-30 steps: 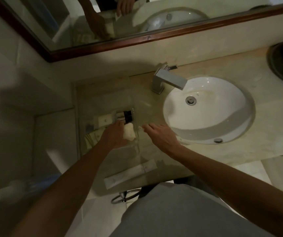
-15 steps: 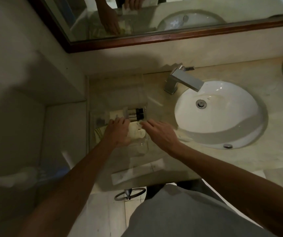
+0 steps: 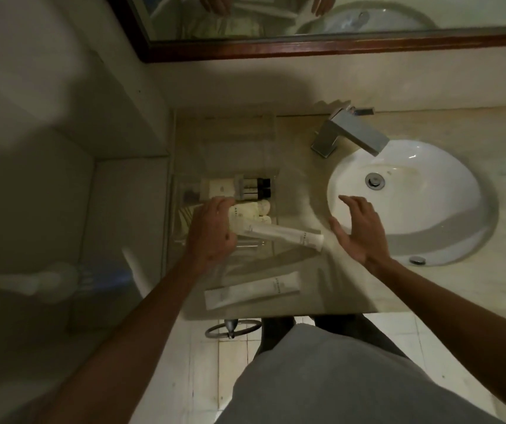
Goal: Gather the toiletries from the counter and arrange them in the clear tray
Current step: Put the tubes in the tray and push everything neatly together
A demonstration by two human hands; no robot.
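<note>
A clear tray sits on the counter left of the sink. Inside it lie dark-capped small bottles, a white box and pale bottles. A long white tube lies slanted over the tray's right edge, its cap end on the counter. My left hand rests on the tube's left end, fingers curled around it. My right hand hovers open by the sink rim, just right of the tube's cap, not touching it. A second long white packet lies on the counter near the front edge.
A white oval sink with a chrome faucet fills the counter's right part. A wood-framed mirror hangs behind. The counter ends at a wall on the left. Tiled floor and a metal ring lie below the front edge.
The long white tube has appeared slanted across the tray's right edge under my left hand. My right hand has drawn back from the tray toward the sink and spread open.
</note>
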